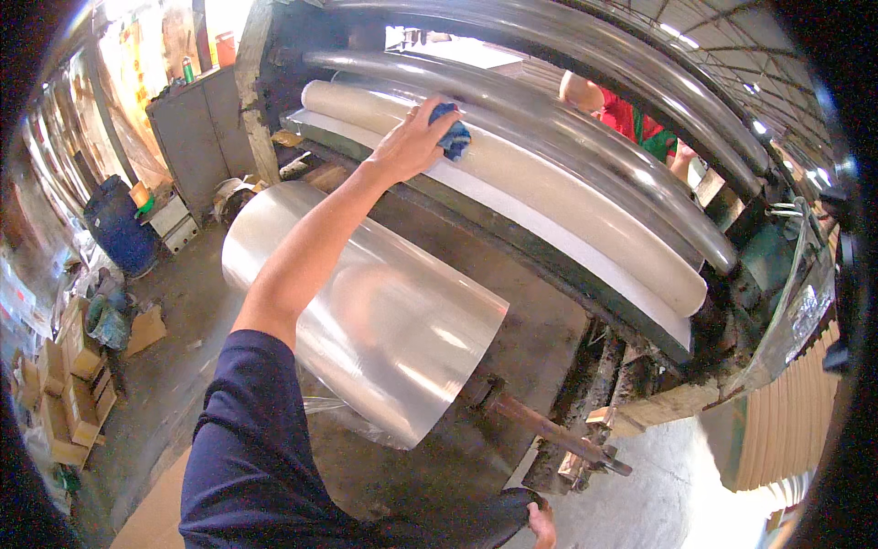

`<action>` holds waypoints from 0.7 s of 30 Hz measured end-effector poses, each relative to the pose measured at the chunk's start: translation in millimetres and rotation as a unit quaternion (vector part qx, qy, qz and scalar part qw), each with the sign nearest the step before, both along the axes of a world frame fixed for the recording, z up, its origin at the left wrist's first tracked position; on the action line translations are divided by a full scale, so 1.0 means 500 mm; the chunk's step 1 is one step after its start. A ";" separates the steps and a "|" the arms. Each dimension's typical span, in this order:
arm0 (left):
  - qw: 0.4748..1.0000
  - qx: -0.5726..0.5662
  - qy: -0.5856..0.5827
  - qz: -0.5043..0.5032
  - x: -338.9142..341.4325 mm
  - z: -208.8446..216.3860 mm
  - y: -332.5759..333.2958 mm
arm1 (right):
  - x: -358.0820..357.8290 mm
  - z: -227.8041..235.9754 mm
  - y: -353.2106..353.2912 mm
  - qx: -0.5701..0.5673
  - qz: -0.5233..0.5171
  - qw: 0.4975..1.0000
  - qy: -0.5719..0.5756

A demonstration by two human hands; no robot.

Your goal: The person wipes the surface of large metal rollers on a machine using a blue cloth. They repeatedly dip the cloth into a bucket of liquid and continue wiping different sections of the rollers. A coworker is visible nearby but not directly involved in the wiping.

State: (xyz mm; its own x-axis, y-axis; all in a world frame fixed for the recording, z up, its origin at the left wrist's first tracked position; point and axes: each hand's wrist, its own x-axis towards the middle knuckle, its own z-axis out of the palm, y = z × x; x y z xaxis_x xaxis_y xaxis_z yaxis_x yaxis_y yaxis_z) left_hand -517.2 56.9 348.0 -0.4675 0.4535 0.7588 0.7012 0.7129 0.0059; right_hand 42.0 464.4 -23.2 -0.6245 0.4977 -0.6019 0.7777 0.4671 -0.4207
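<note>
my left hand (413,145) grasps a cloth (455,137) on the pale roller (560,199), wiping seemingly underway, its right stretch likely remaining; my right hand's (542,527) grip i cannot tell.

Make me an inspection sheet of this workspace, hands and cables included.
Surface: floor pale at lower right, darker beside the large shiny roll.
Job's things: blue cloth against the pale roller.
Clutter: cardboard boxes and a blue barrel at left.
Hands: left hand holds the cloth; right hand partly visible at the lower edge, grip unclear.
Cables: nothing clearly seen.
Surroundings: another person in red behind the rollers.
</note>
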 end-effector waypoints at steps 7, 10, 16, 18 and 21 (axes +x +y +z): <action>0.994 0.048 -0.059 0.075 0.036 0.017 0.103 | -0.011 -0.016 0.007 -0.016 0.016 1.000 0.011; 0.997 0.025 -0.002 0.075 0.061 0.018 0.148 | -0.018 -0.017 0.014 -0.017 0.027 0.999 -0.008; 0.993 0.061 0.104 0.001 0.078 0.003 0.139 | -0.021 -0.018 0.009 -0.018 0.029 0.999 -0.025; 0.995 0.053 0.085 0.009 0.066 -0.003 0.143 | -0.019 -0.018 0.006 -0.019 0.030 0.999 -0.030; 0.997 0.045 0.062 0.014 0.017 -0.017 0.156 | -0.015 -0.014 0.009 -0.024 0.026 0.999 -0.037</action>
State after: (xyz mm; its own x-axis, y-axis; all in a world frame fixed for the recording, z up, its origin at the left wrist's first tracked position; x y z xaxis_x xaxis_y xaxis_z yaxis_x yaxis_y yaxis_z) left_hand -508.5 134.8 339.6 -0.3784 0.3695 0.8487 0.6810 0.7321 -0.0151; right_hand 34.5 469.0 -30.3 -0.6020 0.4360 -0.6690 0.7827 0.4879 -0.3864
